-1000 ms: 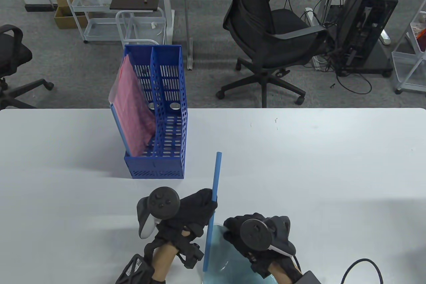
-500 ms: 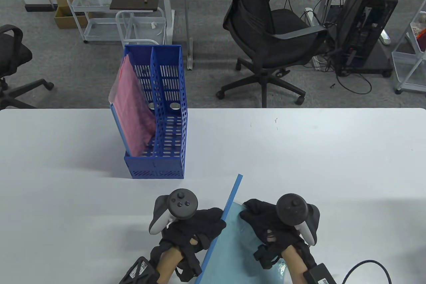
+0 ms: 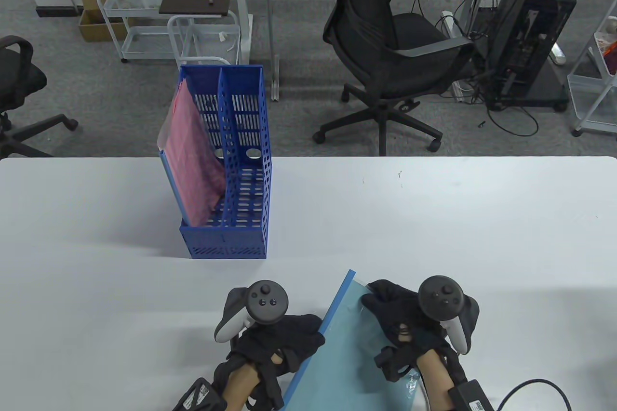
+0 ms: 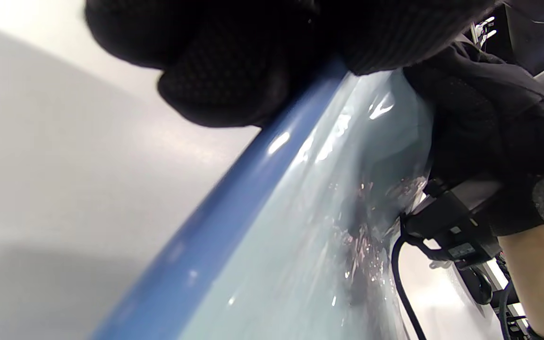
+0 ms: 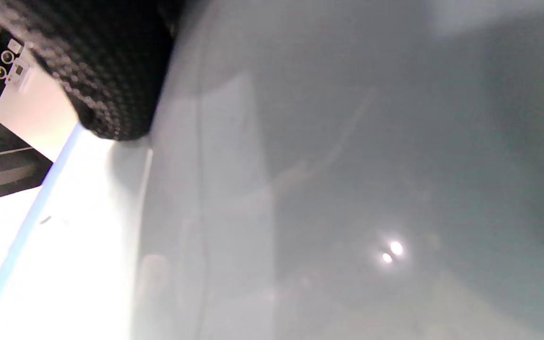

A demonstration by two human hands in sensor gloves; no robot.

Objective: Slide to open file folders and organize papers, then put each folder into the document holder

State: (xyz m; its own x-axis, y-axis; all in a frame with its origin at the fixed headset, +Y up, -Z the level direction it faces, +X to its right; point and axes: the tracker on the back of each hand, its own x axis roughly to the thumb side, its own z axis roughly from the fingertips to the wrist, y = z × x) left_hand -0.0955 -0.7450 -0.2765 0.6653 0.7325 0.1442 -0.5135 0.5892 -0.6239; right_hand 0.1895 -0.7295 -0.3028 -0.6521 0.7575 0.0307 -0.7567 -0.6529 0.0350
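A light-blue see-through folder lies slanted at the table's near edge, its blue slide bar along its left side. My left hand grips that bar about midway; in the left wrist view the gloved fingers curl round the slide bar. My right hand rests on top of the folder near its far end, a fingertip pressing on the folder sheet. The blue document holder stands at the table's left middle. A pink folder leans in its left compartment.
The holder's right compartment holds nothing that shows. A black cable lies at the near right corner. Beyond the table's far edge stand an office chair and wire carts.
The folder, held upright on its edge a second ago, now lies flat and slanted to the right. My right hand has moved right and forward onto the sheet. The left hand stays on the bar.
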